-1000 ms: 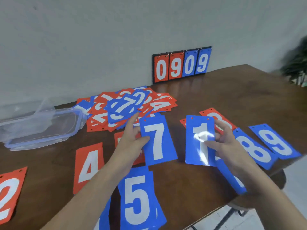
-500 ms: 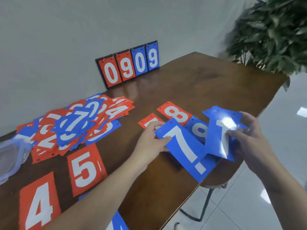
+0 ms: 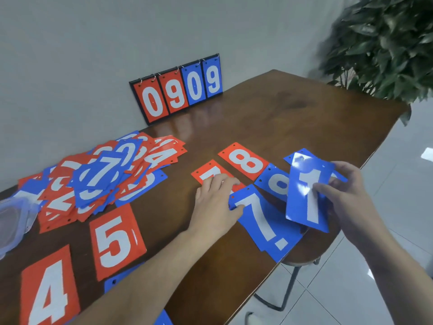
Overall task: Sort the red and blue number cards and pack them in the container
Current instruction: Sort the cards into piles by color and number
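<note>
Nearest you, a red 4 card (image 3: 50, 292) lay flat at the bottom left of the brown table (image 3: 293, 118), with a red 5 card (image 3: 116, 241) just beyond it and a blue card corner (image 3: 117, 280) poking out from under your left forearm.

Your left hand (image 3: 216, 202) rested on the table with its fingers curled, the thumb pinching the top edge of the blue 7 card (image 3: 264, 221), which lay tilted and overhung the table's near edge. The fingertips of that hand covered part of a red card (image 3: 206, 173) whose number I could not read for certain.

Your right hand (image 3: 346, 198) held the blue 1 card (image 3: 308, 195) lifted off the table, thumb on its face and fingers behind it. Under that card lay a blue 8 card (image 3: 273, 182), partly hidden, and just beyond it a red 8 card (image 3: 244, 160) flat on the wood.

Farther left, a loose mixed card pile (image 3: 100, 177) of red and blue cards spread across the table, a blue 7 on top. At the far left edge the clear container (image 3: 14, 221) showed only in part, touching the pile.

At the back, a scoreboard stand (image 3: 180, 87) reading 0909 leaned by the wall, and a leafy plant (image 3: 384, 43) stood past the table's far right corner.
</note>
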The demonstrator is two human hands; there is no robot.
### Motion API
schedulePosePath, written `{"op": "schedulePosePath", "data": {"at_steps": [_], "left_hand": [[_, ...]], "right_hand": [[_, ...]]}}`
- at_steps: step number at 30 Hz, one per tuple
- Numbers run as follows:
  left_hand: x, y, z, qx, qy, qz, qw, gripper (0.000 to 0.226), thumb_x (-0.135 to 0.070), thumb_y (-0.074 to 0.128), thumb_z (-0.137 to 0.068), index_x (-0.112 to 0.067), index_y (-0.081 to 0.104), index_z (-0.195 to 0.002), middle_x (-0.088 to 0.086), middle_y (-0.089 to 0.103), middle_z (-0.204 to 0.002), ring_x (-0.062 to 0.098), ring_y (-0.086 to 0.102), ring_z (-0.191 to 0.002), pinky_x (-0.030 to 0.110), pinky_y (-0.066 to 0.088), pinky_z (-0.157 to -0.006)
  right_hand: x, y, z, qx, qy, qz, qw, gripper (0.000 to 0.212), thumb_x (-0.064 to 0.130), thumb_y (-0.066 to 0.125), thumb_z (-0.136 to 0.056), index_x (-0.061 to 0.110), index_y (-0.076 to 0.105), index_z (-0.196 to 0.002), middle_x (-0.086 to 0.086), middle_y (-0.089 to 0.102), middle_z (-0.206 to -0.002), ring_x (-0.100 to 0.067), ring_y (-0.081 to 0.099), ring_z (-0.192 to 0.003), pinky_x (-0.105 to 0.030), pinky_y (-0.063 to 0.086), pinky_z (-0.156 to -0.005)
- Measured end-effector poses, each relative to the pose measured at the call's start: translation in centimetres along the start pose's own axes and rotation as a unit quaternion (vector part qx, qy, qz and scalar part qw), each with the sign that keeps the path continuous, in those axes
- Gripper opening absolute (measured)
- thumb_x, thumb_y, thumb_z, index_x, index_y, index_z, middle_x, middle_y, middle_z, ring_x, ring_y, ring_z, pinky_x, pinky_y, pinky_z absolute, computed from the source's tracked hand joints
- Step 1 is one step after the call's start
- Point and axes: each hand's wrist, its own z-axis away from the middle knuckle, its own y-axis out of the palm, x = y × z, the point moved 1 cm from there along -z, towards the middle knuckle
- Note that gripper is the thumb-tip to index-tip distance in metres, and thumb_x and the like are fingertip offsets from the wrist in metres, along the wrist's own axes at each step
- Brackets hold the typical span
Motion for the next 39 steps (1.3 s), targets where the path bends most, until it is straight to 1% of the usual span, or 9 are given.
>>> {"op": "schedulePosePath", "data": {"at_steps": [3,7,11,17,21,25,28,33,39], "left_hand": [[1.8,-1.6,1.2,-0.014,-0.036,0.052,0.998,0.03,-0.035,0.062,-0.096,-0.033,0.054,-0.124,-0.017,0.046,-0.131,0.002,0.035,-0.124,0.019,0.03,-0.103],[5.9,-5.7,4.3,-0.055,-0.15,0.153,0.975,0.015,-0.026,0.062,-0.098,-0.034,0.058,-0.11,-0.016,0.06,-0.108,0.002,0.059,-0.099,0.019,0.053,-0.086],[11.7,-10.5,10.3,-0.16,-0.223,0.195,0.942,0.016,-0.02,0.06,-0.097,-0.034,0.061,-0.102,-0.01,0.065,-0.093,0.007,0.065,-0.085,0.026,0.055,-0.075],[19.2,-18.1,24.8,-0.272,-0.351,0.128,0.887,0.019,-0.019,0.06,-0.093,-0.037,0.058,-0.095,-0.011,0.067,-0.083,0.015,0.068,-0.075,0.033,0.054,-0.07],[22.1,-22.1,35.9,-0.324,-0.426,0.07,0.842,0.016,-0.02,0.061,-0.094,-0.036,0.06,-0.098,-0.011,0.069,-0.086,0.015,0.069,-0.076,0.035,0.056,-0.07],[23.2,-24.1,44.9,-0.364,-0.473,0.019,0.802,0.014,-0.018,0.059,-0.096,-0.032,0.06,-0.099,-0.011,0.067,-0.089,0.008,0.061,-0.073,0.023,0.047,-0.062],[23.5,-24.7,49.7,-0.374,-0.506,0.001,0.777,0.012,-0.02,0.06,-0.096,-0.032,0.061,-0.099,-0.016,0.067,-0.093,0.006,0.061,-0.075,0.03,0.046,-0.062],[23.9,-24.6,54.8,-0.38,-0.523,0.007,0.763,0.011,-0.021,0.06,-0.097,-0.031,0.061,-0.102,-0.014,0.068,-0.09,0.013,0.064,-0.08,0.037,0.053,-0.07],[24.4,-24.3,58.4,-0.38,-0.532,0.026,0.756,0.012,-0.02,0.061,-0.097,-0.028,0.061,-0.105,-0.013,0.065,-0.092,0.01,0.063,-0.085,0.026,0.052,-0.071]], "right_hand": [[-0.3,2.4,0.4,0.032,0.018,-0.003,0.999,0.043,0.003,0.063,-0.094,0.037,0.047,-0.115,-0.006,0.068,-0.093,-0.024,0.063,-0.079,-0.037,0.046,-0.069],[-0.4,6.9,1.2,0.085,0.04,-0.027,0.995,0.036,0.003,0.061,-0.096,0.028,0.045,-0.116,-0.001,0.069,-0.088,-0.015,0.069,-0.073,-0.026,0.051,-0.052],[0.1,13.8,3.1,0.193,0.039,-0.025,0.98,0.034,-0.003,0.057,-0.096,0.026,0.044,-0.107,0.013,0.064,-0.063,-0.01,0.068,-0.07,-0.029,0.053,-0.05],[0.0,26.6,8.7,0.356,0.05,-0.009,0.933,0.041,-0.004,0.057,-0.095,0.026,0.049,-0.122,0.005,0.076,-0.085,-0.013,0.074,-0.074,-0.031,0.057,-0.051],[-0.4,34.2,14.9,0.468,0.063,0.032,0.881,0.036,0.0,0.058,-0.097,0.023,0.058,-0.124,-0.006,0.077,-0.102,-0.022,0.074,-0.083,-0.037,0.058,-0.063],[-1.4,40.0,21.4,0.534,0.084,0.059,0.839,0.029,0.001,0.058,-0.097,0.02,0.057,-0.119,-0.007,0.077,-0.103,-0.021,0.076,-0.084,-0.034,0.06,-0.058],[-2.3,43.2,25.9,0.573,0.09,0.078,0.811,0.025,0.001,0.058,-0.097,0.018,0.056,-0.115,-0.008,0.077,-0.099,-0.019,0.075,-0.077,-0.03,0.057,-0.053],[-3.6,46.6,31.3,0.619,0.078,0.115,0.773,0.019,0.003,0.06,-0.096,0.019,0.054,-0.103,-0.008,0.077,-0.094,-0.019,0.074,-0.076,-0.034,0.058,-0.059],[-4.9,48.9,35.8,0.656,0.085,0.139,0.737,0.026,-0.006,0.057,-0.094,0.017,0.046,-0.102,-0.014,0.07,-0.108,-0.022,0.075,-0.081,-0.037,0.059,-0.059]]}}
